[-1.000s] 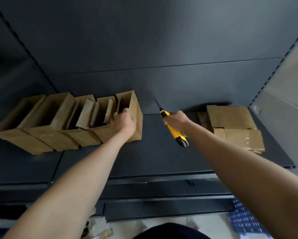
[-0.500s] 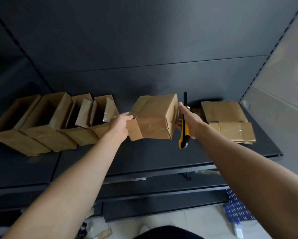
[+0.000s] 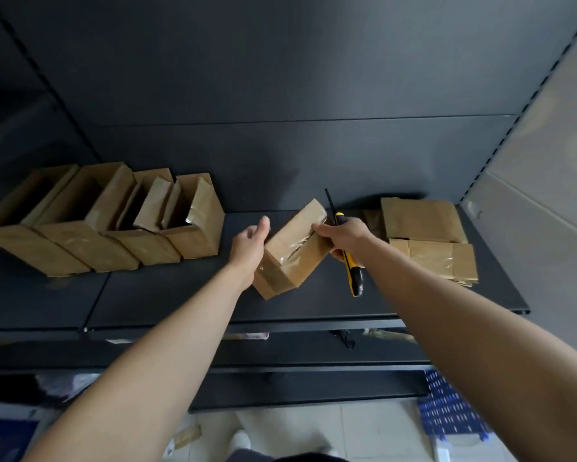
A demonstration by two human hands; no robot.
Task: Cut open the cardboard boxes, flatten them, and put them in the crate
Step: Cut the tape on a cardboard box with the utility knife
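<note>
Though glossy with tape (image 3: pixel 293 254) — brown box (image 3: pixel 285 273), right fingers (image 3: pixel 321 229) round knife (image 3: pixel 355 278), left fingers (image 3: pixel 264 226) unclear.

One view only, riding on the person's head, tipped forward and down onto a dark shelf (image 3: pixel 180 295). Both forearms enter from the bottom corners, left hand (image 3: pixel 248 243) and right hand (image 3: pixel 345 236) meeting mid-frame, so it sits close. Wide lens: back panel (image 3: pixel 280 78) fills the top, floor tiles (image 3: pixel 363 428) below.

left hand (image 3: pixel 250 243) holds box (image 3: pixel 292 253) | right hand (image 3: pixel 343 236) grips knife (image 3: pixel 354 276) (blade up)
</note>
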